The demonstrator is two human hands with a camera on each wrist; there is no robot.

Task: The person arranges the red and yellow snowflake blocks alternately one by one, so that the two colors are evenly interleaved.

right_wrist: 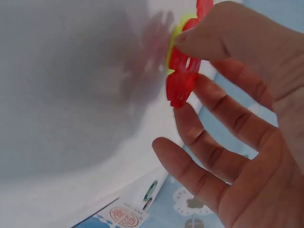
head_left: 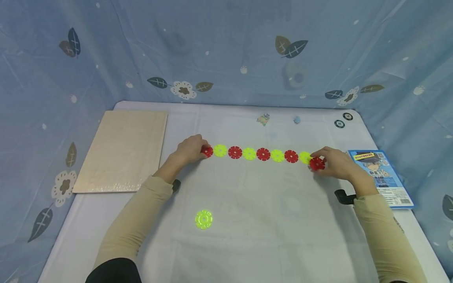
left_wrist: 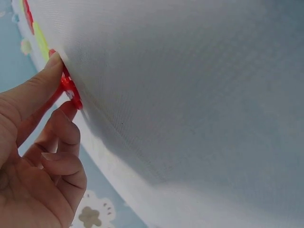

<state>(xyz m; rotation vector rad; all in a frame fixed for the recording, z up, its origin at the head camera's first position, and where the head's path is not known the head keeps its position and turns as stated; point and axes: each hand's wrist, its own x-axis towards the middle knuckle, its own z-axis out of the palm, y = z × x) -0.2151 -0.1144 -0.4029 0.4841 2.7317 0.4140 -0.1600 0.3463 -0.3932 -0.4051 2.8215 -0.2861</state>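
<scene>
A row of notched plastic flower discs, alternating red and yellow-green, runs across the white table. At its left end my left hand [head_left: 190,149] grips the edges of a red flower disc [left_wrist: 71,90], thumb at the top and a finger at the lower rim. At the other end my right hand [head_left: 334,163] pinches another red flower disc [right_wrist: 183,80] between thumb and fingers. That disc is raised and overlaps the last yellow-green flower disc [head_left: 304,157] in the head view. A single yellow-green disc [head_left: 203,219] lies apart, nearer the front.
To the left lies a flat beige board [head_left: 122,151]. A blue printed package [head_left: 380,177] sits by my right wrist. Along the back are a small flowery piece [head_left: 263,119], a small blue piece [head_left: 297,120] and two dark round pieces [head_left: 339,124]. Patterned blue cloth [head_left: 226,51] hangs around the table.
</scene>
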